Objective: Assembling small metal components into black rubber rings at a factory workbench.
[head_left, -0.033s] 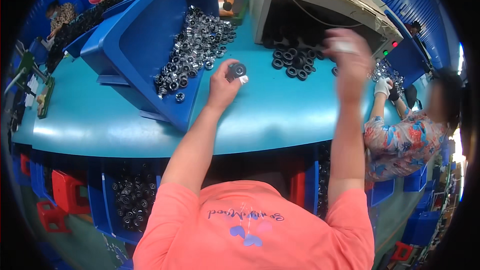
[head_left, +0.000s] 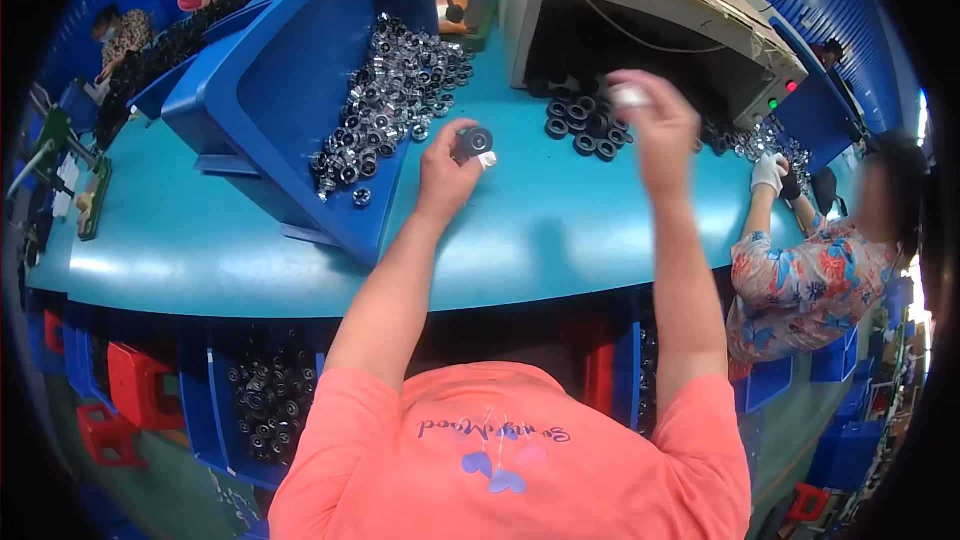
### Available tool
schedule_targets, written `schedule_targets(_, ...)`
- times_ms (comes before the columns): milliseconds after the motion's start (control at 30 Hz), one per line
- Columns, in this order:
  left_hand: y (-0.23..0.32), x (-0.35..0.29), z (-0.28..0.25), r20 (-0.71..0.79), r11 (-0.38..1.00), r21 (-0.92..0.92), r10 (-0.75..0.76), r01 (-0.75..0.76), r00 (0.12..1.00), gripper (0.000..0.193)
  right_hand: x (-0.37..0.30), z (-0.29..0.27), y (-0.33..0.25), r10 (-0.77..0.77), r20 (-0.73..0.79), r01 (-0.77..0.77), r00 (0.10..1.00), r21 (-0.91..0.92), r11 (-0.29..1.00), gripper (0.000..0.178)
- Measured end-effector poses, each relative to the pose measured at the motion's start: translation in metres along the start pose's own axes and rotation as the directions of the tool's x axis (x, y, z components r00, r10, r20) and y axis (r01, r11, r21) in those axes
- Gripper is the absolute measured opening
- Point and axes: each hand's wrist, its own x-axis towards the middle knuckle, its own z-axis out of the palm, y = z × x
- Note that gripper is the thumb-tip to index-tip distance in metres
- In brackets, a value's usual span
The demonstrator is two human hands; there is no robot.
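Observation:
My left hand is closed round a small black wheel-like part, held over the table with its round face up. White wrapping covers the thumb. My right hand is raised beside a pile of black rings, in front of the box-shaped oven-like machine. It is smeared by motion, with white wrapping on a finger; I cannot make out whether it holds anything. Shiny metal-and-black round parts lie heaped in the tipped blue bin left of my left hand.
The teal table curves across in front of me. At the right a co-worker handles shiny parts with a gloved hand. Below the table edge, a blue crate holds black wheels. Red stools stand at the lower left.
My right hand has moved left, closer to the pile of black rings. My left hand still holds the black wheel-like part in the same place.

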Motion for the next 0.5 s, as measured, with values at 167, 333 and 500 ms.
schedule_targets(167, 0.0, 0.004, 0.0, -0.024, 0.995, -0.094, -0.032, 0.029, 0.999, 0.046, -0.014, 0.024, 0.112, 0.039, 0.408, 0.258, 0.912, -0.644, 0.72, 0.032)
schedule_targets(333, 0.017, -0.005, -0.002, 0.024, 0.991, -0.083, -0.107, 0.109, 0.994, 0.044, -0.009, 0.025, 0.155, 0.052, 0.396, 0.351, 0.917, -0.862, 0.365, 0.044)
schedule_targets(500, 0.089, -0.08, -0.009, 0.177, 0.98, 0.194, -0.003, -0.032, 0.984, 0.047, -0.024, 0.02, 0.18, -0.026, 0.353, 0.336, 0.935, -0.864, 0.375, 0.039)
